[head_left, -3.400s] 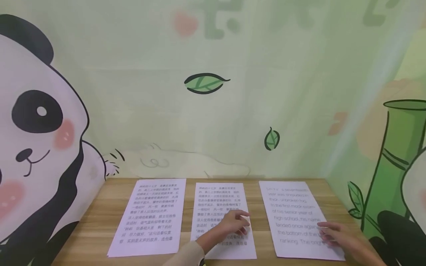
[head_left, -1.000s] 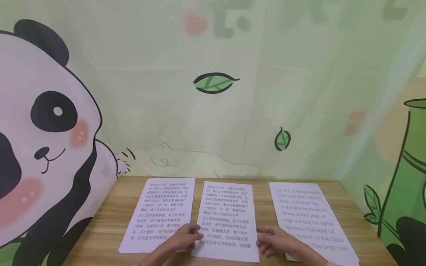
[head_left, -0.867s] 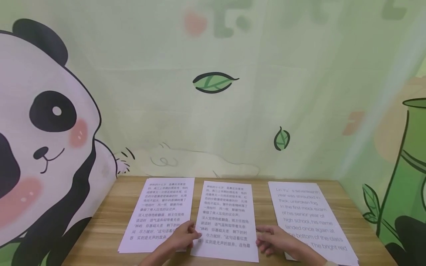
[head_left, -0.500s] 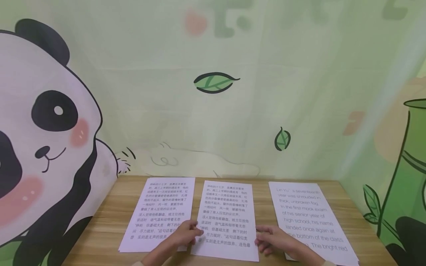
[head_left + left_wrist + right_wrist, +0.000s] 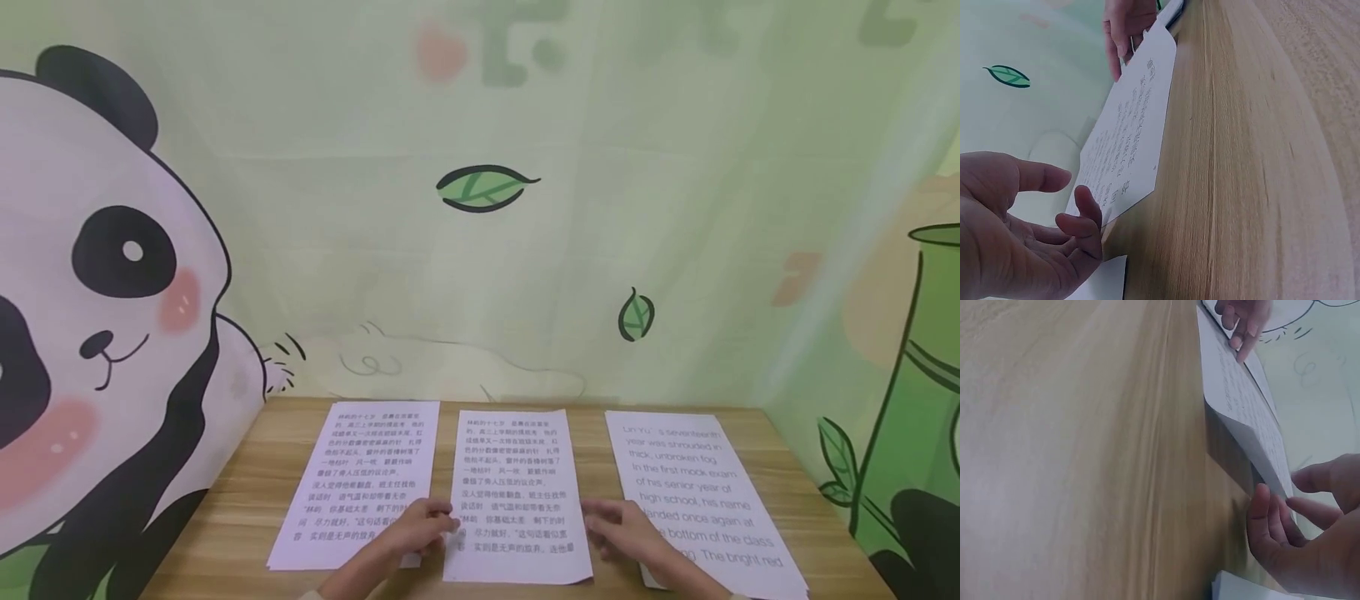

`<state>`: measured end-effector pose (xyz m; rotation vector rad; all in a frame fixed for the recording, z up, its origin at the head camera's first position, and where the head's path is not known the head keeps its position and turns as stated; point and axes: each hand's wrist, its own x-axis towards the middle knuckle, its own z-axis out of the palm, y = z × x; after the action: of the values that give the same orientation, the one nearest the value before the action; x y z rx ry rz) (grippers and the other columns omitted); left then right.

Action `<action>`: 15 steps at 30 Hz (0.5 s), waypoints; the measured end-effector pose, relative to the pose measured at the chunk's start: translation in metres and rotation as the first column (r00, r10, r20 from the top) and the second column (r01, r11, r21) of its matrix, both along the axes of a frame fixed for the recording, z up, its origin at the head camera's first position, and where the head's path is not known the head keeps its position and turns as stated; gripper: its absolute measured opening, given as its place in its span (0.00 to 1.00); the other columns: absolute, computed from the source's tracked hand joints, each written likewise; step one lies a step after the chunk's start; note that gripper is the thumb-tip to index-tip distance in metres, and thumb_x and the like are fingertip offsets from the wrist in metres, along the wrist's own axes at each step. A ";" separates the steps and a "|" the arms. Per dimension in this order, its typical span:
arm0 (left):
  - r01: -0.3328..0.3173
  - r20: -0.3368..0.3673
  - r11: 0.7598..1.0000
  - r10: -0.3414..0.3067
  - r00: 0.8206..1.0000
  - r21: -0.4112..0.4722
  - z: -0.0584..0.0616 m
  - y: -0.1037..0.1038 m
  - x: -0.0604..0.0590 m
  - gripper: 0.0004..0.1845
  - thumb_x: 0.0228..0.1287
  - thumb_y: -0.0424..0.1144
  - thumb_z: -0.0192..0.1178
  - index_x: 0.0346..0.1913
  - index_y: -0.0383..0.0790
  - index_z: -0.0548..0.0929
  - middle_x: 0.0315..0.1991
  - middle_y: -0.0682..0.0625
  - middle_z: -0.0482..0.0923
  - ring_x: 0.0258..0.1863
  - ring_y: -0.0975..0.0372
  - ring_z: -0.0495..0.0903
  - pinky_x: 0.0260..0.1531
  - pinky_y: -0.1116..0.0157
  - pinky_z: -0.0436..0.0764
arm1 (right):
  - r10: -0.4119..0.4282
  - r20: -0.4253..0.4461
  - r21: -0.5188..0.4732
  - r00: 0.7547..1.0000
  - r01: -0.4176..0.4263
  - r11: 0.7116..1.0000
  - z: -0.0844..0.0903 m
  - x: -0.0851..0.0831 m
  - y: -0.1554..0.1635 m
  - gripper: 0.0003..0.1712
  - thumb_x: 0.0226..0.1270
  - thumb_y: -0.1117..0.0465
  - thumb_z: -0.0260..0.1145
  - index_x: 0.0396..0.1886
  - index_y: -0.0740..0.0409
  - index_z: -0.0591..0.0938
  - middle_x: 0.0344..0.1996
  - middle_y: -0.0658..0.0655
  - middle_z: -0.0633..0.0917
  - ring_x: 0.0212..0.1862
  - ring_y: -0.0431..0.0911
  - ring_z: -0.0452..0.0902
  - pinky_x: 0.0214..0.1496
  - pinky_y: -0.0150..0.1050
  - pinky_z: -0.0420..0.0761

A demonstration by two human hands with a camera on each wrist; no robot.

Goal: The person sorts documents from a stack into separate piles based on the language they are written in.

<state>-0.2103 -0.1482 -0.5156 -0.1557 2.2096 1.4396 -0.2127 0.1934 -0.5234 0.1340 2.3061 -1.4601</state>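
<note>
A middle sheet of paper (image 5: 517, 483) with printed Chinese text lies between my two hands. My left hand (image 5: 422, 527) is at its left edge, the fingertips touching or nearly touching it. In the left wrist view, the thumb and loosely bent fingers of that hand stand apart. At the sheet's right edge is my right hand (image 5: 622, 529). The right wrist view has its index fingertip (image 5: 1294, 503) against the edge, with the thumb spaced away and other fingers bent below. There the near corner of the middle sheet (image 5: 1235, 422) curls up off the wooden table, casting a shadow.
To the left lies another Chinese-text sheet (image 5: 367, 467), partly covered by my left hand. An English-text stack of paper (image 5: 675, 467) lies to the right, partly behind my right hand. A printed panda backdrop (image 5: 525, 275) rises behind the wooden table (image 5: 232, 500).
Earlier my left hand was over the middle sheet and my right over the English sheet; both moved to the middle sheet's edges. Since half a second ago, its near end has swung slightly right.
</note>
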 end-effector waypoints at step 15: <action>0.048 -0.071 0.998 -0.045 0.996 0.034 0.003 -0.009 0.005 0.28 0.71 0.36 0.58 0.69 0.24 0.70 0.44 0.44 0.79 0.32 0.61 0.81 0.30 0.67 0.81 | -0.017 0.122 -0.245 0.992 0.046 0.968 -0.004 -0.002 0.006 0.42 0.68 0.59 0.65 0.75 0.73 0.61 0.50 0.58 0.88 0.50 0.49 0.86 0.53 0.47 0.87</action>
<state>-0.2052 -0.1571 -0.5128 -0.0422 2.2265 1.4792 -0.2151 0.1997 -0.5270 0.1813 2.0171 -1.6941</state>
